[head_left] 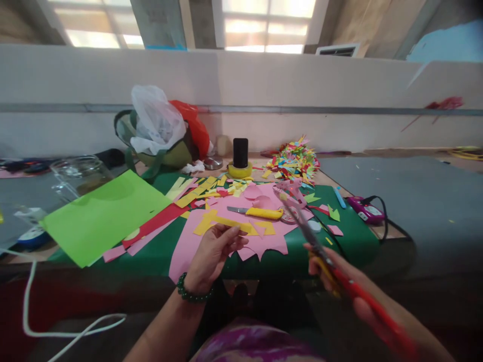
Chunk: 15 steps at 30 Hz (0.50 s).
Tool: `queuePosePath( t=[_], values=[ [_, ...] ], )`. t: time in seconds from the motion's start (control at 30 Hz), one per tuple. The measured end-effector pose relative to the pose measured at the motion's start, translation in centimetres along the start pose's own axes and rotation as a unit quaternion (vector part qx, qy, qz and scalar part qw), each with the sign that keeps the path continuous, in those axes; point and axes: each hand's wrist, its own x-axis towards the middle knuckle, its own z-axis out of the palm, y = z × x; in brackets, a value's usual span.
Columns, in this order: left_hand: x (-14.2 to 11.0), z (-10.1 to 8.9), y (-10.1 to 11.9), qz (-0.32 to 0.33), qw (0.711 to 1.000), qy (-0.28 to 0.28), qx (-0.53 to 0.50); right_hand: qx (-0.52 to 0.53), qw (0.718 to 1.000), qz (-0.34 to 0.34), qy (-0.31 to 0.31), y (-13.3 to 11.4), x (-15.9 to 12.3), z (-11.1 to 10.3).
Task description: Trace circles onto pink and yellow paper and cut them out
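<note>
My left hand (211,251), with a dark green bead bracelet at the wrist, pinches a strip of yellow paper (228,222) between thumb and fingers. The strip is above pink paper (188,241) with a jagged front edge. On the right, my right hand (345,276) is closed around scissors (313,239) with a red handle, blurred by motion. Their blades point forward and left, apart from the yellow strip. A yellow utility knife (260,213) lies on the pink paper, its blade out to the left. Past it sit pink paper cut-outs (253,191).
Light green sheets (107,216) lie on the left of a green mat (354,246). A heap of coloured scraps (296,160) and a phone (240,153) on a yellow tape roll (240,171) stand at the back. A bag (171,160) is back left; a purple device (366,209) lies right.
</note>
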Motion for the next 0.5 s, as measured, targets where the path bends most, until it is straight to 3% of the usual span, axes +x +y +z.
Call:
queuePosePath(
  t=[0.07, 0.13, 0.33, 0.5],
  values=[
    [0.0, 0.2, -0.2, -0.002, 1.000, -0.010, -0.011, 0.053, 0.989, 0.005, -0.140, 0.0, 0.7, 0.8],
    [0.0, 0.2, -0.4, 0.000, 1.000, -0.021, -0.020, 0.063, 0.975, 0.019, -0.214, -0.1, 1.8, 1.4],
    [0.2, 0.0, -1.0, 0.010, 0.999, -0.038, 0.011, 0.094, 0.966, 0.044, -0.239, -1.8, 3.1, 2.5],
    [0.4, -0.2, -1.3, 0.033, 0.997, -0.047, 0.060, 0.091, 0.965, 0.044, -0.242, -1.8, 3.2, 2.8]
  ],
)
